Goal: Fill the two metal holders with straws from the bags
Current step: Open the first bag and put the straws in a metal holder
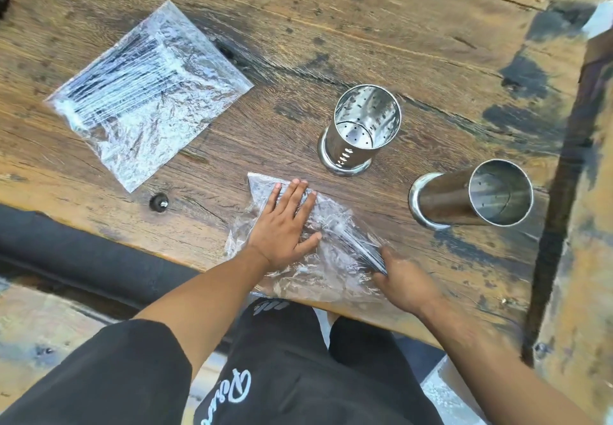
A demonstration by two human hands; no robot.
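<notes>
The left hand (284, 225) lies flat, palm down, with fingers spread and extended, pressing on the crumpled clear plastic bag (318, 252) at the near edge of the weathered brown wooden worktop (331, 43). It grips nothing; it only holds the bag down. The right hand (403, 280) is at the bag's right end, its fingers curled around a bundle of dark straws (371, 252) where they emerge from the plastic. The image is blurred here, so the exact closure of the fingers is unclear, though the grasp appears tight. Both forearms reach in from the near side.

A second clear plastic bag (149, 96) lies flat on the far left of the worktop, well apart from both hands, with dark straws visible inside along its upper left part. A small dark round knob (159, 202) sits near the worktop's front edge, between the two bags.

Two shiny perforated cylindrical metal holders stand upright on flared bases to the right. The far metal holder (360, 129) stands beyond the near bag; its interior shows only the perforated bottom. The near metal holder (471, 197) stands further right, near the right hand but apart from it; it too holds no straws. Nothing lies between the hands and either holder.
</notes>
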